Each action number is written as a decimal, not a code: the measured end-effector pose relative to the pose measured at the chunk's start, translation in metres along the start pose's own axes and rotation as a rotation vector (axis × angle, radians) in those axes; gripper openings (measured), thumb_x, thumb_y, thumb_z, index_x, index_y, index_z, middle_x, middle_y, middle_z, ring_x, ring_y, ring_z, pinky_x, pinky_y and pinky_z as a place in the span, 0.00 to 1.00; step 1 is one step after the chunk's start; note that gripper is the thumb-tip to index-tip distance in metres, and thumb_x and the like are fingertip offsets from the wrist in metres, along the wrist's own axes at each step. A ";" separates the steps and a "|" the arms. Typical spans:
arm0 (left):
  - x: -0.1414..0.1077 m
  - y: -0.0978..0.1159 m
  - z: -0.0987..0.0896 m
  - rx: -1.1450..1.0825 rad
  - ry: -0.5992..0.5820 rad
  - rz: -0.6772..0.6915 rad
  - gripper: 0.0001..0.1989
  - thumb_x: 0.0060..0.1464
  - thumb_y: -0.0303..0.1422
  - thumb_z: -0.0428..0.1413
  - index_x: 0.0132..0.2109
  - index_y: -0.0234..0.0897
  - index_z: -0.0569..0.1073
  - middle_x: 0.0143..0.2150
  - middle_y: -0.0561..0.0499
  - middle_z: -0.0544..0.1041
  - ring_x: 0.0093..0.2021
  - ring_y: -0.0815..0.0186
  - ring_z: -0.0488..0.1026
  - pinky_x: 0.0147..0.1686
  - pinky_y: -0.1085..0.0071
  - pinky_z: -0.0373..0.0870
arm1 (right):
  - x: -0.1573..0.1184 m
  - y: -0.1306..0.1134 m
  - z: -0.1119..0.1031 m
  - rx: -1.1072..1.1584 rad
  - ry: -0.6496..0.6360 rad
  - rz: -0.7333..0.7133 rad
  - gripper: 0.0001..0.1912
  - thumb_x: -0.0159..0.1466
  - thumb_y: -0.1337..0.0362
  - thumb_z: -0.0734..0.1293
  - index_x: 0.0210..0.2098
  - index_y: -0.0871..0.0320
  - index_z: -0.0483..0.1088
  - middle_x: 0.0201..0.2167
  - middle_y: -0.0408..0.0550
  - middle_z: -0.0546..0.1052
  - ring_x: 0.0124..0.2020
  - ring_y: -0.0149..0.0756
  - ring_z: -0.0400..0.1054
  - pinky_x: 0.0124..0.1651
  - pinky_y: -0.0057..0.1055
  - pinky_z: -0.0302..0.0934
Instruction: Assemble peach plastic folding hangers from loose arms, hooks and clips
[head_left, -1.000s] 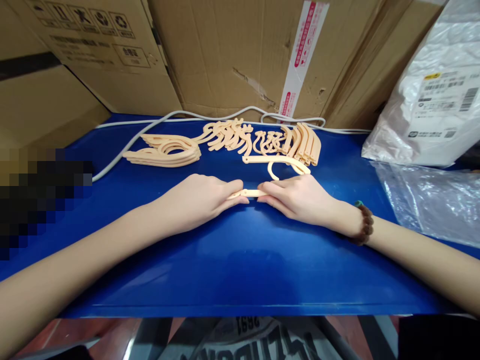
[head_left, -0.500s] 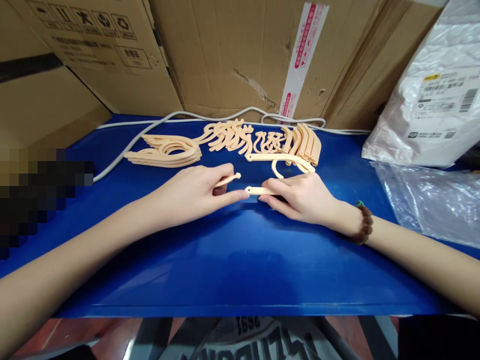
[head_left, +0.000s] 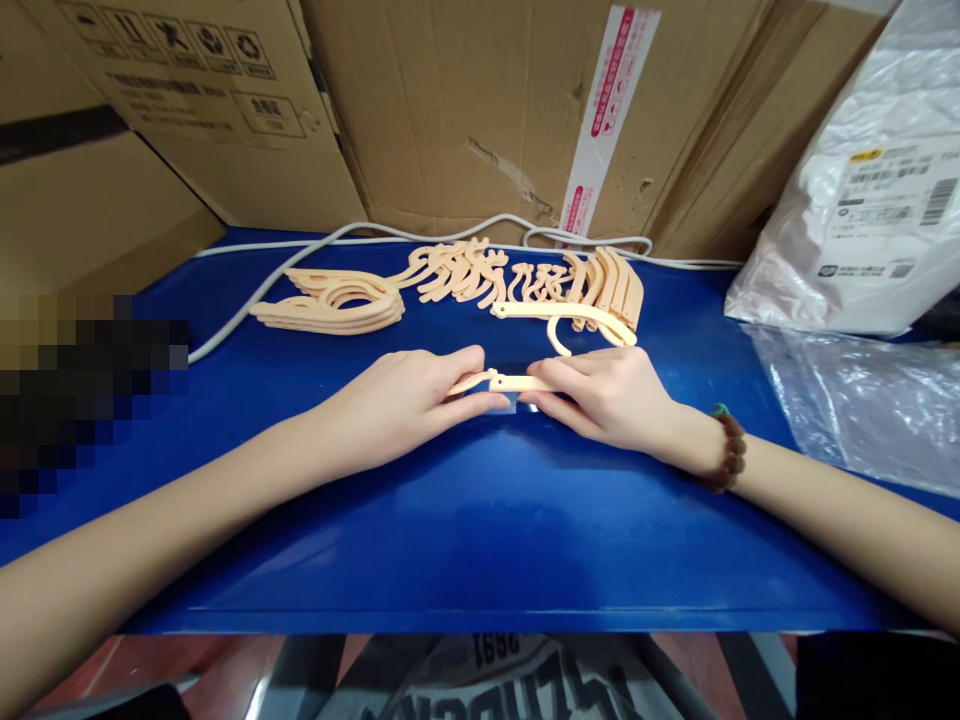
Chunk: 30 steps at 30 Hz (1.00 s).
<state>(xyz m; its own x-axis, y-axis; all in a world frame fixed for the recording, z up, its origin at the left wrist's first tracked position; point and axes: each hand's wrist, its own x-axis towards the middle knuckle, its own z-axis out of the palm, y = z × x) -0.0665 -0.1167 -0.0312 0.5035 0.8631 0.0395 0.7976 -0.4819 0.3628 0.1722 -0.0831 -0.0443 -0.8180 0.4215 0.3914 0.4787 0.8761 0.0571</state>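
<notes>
My left hand (head_left: 397,405) is closed on a thin, curved beige hanger hook (head_left: 469,383), most of it hidden by the fingers. The hook's knobbed end meets the holed end of a beige plastic hanger arm (head_left: 516,383). My right hand (head_left: 611,400) pinches that arm between thumb and fingers and covers its far part. Whether the two pieces are joined, I cannot tell. Just behind my right hand lie another hanger arm (head_left: 551,311) and a curved hook (head_left: 555,338).
Along the back of the blue table (head_left: 420,560) lie stacked hanger pieces (head_left: 337,318), a pile of hooks (head_left: 457,270) and more arms (head_left: 619,285). A white cable (head_left: 240,312) runs behind them. Cardboard boxes (head_left: 450,110) stand at the back, a white plastic package (head_left: 840,240) at the right.
My left hand has moved slightly right and down, bringing the hook's end against the holed end of the hanger arm. My right hand has stayed nearly still.
</notes>
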 end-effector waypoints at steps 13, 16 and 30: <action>-0.002 0.005 0.006 0.486 0.003 0.084 0.16 0.68 0.44 0.45 0.38 0.38 0.64 0.25 0.51 0.75 0.22 0.60 0.73 0.20 0.72 0.47 | 0.000 0.000 0.002 -0.063 0.007 -0.064 0.23 0.75 0.55 0.52 0.37 0.59 0.72 0.24 0.42 0.76 0.23 0.28 0.66 0.27 0.30 0.46; -0.004 0.004 0.010 0.568 0.065 0.146 0.16 0.68 0.44 0.44 0.39 0.37 0.66 0.26 0.50 0.76 0.21 0.61 0.72 0.18 0.72 0.44 | 0.000 0.001 0.003 -0.053 -0.015 -0.071 0.25 0.75 0.54 0.51 0.38 0.59 0.73 0.24 0.42 0.76 0.23 0.28 0.65 0.27 0.30 0.45; -0.007 0.002 0.014 0.839 0.352 0.394 0.18 0.69 0.36 0.41 0.32 0.36 0.64 0.22 0.51 0.67 0.17 0.63 0.68 0.16 0.70 0.47 | 0.001 0.005 0.004 0.142 -0.181 0.015 0.29 0.74 0.49 0.49 0.43 0.60 0.74 0.23 0.45 0.74 0.21 0.29 0.63 0.26 0.29 0.42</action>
<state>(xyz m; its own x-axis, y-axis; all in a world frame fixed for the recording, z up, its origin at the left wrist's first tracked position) -0.0637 -0.1255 -0.0438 0.7646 0.5480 0.3392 0.6393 -0.5781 -0.5071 0.1729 -0.0770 -0.0474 -0.8613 0.4585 0.2191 0.4519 0.8883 -0.0822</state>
